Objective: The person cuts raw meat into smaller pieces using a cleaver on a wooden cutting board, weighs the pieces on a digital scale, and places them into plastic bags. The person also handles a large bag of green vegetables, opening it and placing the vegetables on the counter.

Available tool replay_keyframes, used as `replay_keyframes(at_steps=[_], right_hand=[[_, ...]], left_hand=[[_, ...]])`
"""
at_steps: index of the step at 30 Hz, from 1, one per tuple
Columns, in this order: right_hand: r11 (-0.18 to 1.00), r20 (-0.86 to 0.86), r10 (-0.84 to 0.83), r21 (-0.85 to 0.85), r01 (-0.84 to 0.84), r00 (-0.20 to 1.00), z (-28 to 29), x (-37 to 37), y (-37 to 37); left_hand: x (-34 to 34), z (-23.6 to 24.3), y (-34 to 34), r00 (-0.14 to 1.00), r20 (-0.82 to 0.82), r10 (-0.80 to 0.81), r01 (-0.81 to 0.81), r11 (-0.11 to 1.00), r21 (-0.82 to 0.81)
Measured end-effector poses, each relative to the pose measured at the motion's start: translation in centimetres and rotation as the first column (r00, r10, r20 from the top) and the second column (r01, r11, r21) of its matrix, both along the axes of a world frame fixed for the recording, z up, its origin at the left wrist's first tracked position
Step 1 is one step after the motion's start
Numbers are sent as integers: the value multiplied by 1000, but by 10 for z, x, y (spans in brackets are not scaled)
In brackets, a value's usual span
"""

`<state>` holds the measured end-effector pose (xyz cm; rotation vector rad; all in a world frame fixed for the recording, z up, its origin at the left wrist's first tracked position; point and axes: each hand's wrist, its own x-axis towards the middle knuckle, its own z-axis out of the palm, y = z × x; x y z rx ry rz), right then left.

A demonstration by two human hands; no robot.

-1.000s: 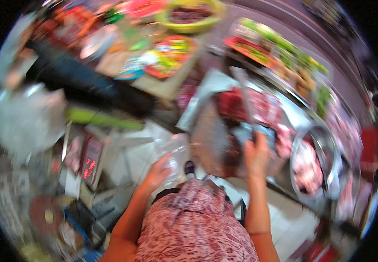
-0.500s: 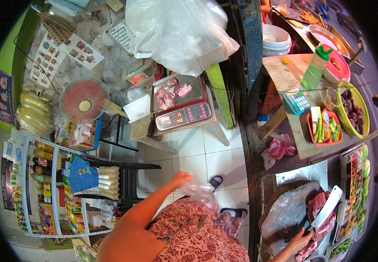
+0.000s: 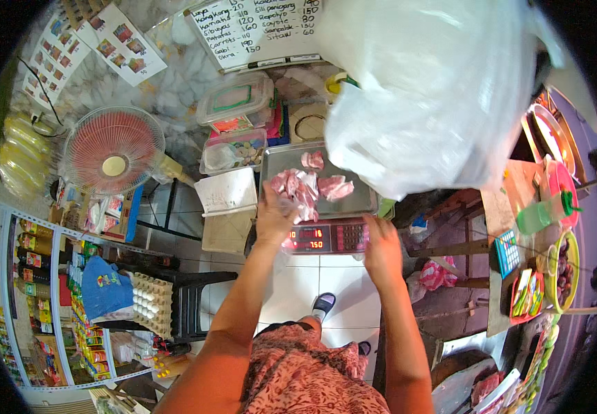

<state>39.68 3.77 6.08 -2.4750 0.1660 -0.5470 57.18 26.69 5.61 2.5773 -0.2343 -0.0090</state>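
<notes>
My left hand [image 3: 274, 217] holds a crumpled clear plastic bag [image 3: 281, 259] against the near left of several raw meat pieces [image 3: 295, 190] in a steel tray [image 3: 350, 207] on a scale. My right hand [image 3: 378, 238], fingers bent together, touches the right end of the red scale's keypad [image 3: 347, 237]; what its fingertips hold, if anything, is hidden. A white notebook [image 3: 226, 193] lies left of the tray. Containers [image 3: 233, 103] stand behind it, and a large hanging bundle of white plastic bags [image 3: 429, 90] covers the area to the upper right.
A fan [image 3: 113, 141] stands left, above shelves of goods [image 3: 64, 303] and an egg tray [image 3: 152, 310] on a black chair. At right are a wooden table [image 3: 498, 324] with produce and a bottle [image 3: 536, 217], and a chopping block [image 3: 450, 386] with meat and a cleaver [image 3: 498, 397].
The view has swung from the chopping block to the scale. My right hand has let go of the cleaver and moved to the scale; my left hand has moved up to the meat tray.
</notes>
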Motion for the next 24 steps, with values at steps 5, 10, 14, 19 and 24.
replay_keyframes(at_steps=[5, 10, 14, 19, 24], right_hand=[[932, -120, 248, -243, -270, 961, 21, 164, 11], [930, -637, 296, 22, -367, 712, 21, 230, -1], [944, -365, 313, 23, -328, 877, 13, 263, -4], [966, -103, 258, 51, -254, 961, -13, 266, 36], [944, -49, -29, 328, 44, 998, -26, 226, 77]], left_hand=[[8, 1, -35, 983, -180, 20, -10, 998, 57], [30, 2, -31, 994, -97, -53, 45, 996, -81], [45, 0, -23, 979, -202, -38, 25, 997, -67], [55, -10, -19, 981, -140, -136, 118, 985, -127], [66, -21, -19, 980, -10, -196, 185, 938, -294]])
